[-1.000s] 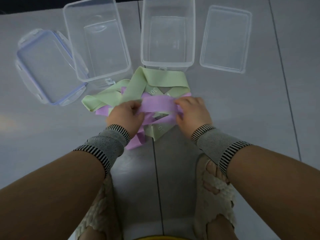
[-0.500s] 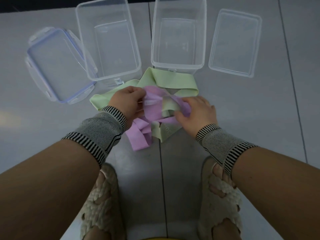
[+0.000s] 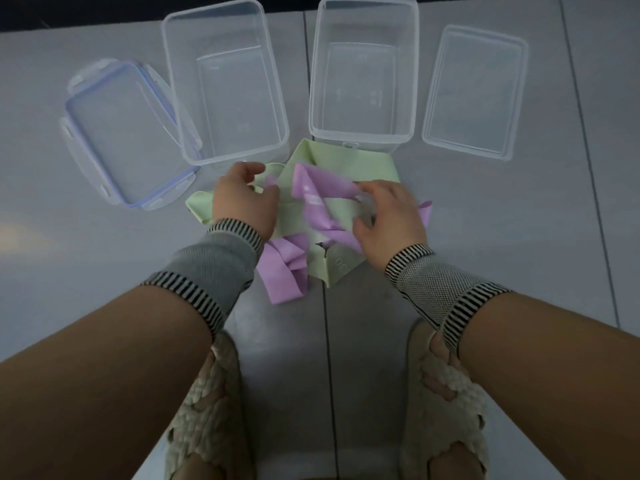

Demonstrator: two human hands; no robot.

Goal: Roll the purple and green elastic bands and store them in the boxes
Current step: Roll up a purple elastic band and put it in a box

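While both boxes stand empty, nothing is stored.
Right hand (image 3: 389,216): pinches purple band (image 3: 320,199).
Left hand (image 3: 242,199): loosely curled, holds nothing visible.
Green band (image 3: 341,164): unrolled, tangled.
Left: everything.

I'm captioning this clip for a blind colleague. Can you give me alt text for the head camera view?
A person's right hand grips a purple band tangled with a green band on a grey floor; the left hand hovers open. Beyond stand two empty clear boxes, lids beside them.
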